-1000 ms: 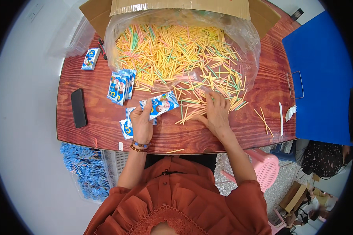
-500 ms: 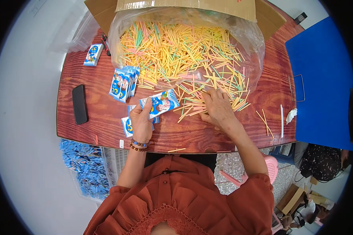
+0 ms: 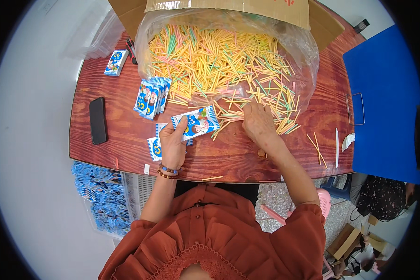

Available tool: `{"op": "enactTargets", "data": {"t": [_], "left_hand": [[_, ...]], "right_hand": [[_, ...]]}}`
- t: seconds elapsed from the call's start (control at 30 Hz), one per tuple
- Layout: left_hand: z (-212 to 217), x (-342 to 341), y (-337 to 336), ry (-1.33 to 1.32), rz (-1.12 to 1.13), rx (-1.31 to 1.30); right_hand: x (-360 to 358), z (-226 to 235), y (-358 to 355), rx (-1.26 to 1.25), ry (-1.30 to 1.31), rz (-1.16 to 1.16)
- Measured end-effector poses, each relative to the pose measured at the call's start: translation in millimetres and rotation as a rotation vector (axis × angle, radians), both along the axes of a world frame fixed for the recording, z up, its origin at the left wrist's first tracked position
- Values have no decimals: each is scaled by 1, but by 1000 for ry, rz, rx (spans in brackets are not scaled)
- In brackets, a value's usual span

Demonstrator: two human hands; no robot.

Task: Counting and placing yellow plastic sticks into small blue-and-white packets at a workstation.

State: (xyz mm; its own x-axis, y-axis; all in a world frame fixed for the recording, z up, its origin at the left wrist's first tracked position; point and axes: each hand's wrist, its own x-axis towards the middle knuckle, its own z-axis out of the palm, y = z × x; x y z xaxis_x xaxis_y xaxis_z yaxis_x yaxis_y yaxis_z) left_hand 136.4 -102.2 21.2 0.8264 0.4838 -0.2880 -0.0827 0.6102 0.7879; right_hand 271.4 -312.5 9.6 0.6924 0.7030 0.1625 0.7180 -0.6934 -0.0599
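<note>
My left hand (image 3: 173, 142) pinches a flat blue-and-white packet (image 3: 199, 123) printed with a cartoon figure. Under it on the table lie more packets (image 3: 155, 148), partly covered by this hand. To the right, my right hand (image 3: 259, 122) is closed, fingers curled down into thin pastel sticks (image 3: 231, 114) at the front of the pile; its fingertips are hidden. Behind both hands, a large heap of yellow, pink and green sticks (image 3: 210, 60) spills from a clear plastic bag (image 3: 308, 60). A fanned stack of similar packets (image 3: 151, 98) sits beside the bag.
A cardboard box (image 3: 228, 9) stands behind the heap. On the left lie a black phone (image 3: 97, 120), a packet stack (image 3: 115, 62) and a red-black cutter (image 3: 131, 51). A blue board (image 3: 382, 102) stands right. Below the table's left edge is a bin of packets (image 3: 102, 196).
My right hand has moved slightly up and left, its fingers curling more among the sticks. The left hand still holds the packet; the whole view has shifted slightly.
</note>
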Motion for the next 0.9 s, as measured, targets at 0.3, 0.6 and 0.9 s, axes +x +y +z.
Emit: {"op": "enactTargets", "data": {"t": [0.3,0.6,0.9], "left_hand": [[0,0,-1,5,-16,-32],[1,13,-14,-6,-62,-117],[-4,34,-31,-13,-141,-151]], "right_hand": [[23,12,-19,221,462,-78],[45,-7,-29,1466,1448,-147],[46,4,9,1952,1520,-170]]}}
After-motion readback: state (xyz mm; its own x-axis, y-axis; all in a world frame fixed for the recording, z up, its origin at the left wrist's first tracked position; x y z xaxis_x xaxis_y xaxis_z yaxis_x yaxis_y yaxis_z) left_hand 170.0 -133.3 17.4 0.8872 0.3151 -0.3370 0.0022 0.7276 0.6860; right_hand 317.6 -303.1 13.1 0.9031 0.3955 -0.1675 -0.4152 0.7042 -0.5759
